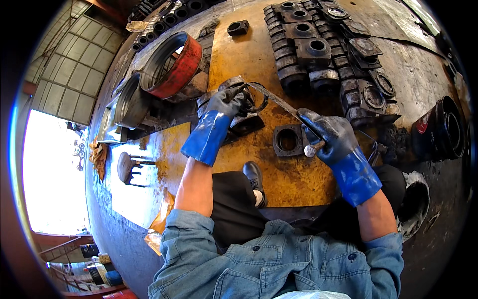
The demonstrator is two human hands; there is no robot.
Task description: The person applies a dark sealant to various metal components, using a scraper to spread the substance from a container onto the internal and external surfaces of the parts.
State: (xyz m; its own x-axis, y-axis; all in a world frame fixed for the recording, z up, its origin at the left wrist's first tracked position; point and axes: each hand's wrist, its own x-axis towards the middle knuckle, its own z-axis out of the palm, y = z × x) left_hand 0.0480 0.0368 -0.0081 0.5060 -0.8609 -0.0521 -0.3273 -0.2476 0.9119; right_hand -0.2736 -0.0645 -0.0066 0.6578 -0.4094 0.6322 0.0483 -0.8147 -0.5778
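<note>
Both my hands wear gloves with blue cuffs and dark, dirty palms. My left hand (226, 103) is closed on a thin dark ring (264, 103), out in front of my left knee. My right hand (332, 133) grips a long flat metal tool (275, 98) that looks like a file. Its rounded butt sticks out below my fist, and its far end lies at the ring's upper edge near my left fingers. Whether the two touch is hard to tell. Beneath my hands, a square block with a round hole (288, 141) lies on the yellow-brown stained sheet (239, 172).
Rows of stacked dark ring-shaped castings (316, 49) stand ahead to the right. A large red ring (178, 74) and a grey one (133, 102) sit ahead left. A black bucket (438, 130) is at far right, a small stool (127, 167) at left. One dark block (238, 28) lies farther off.
</note>
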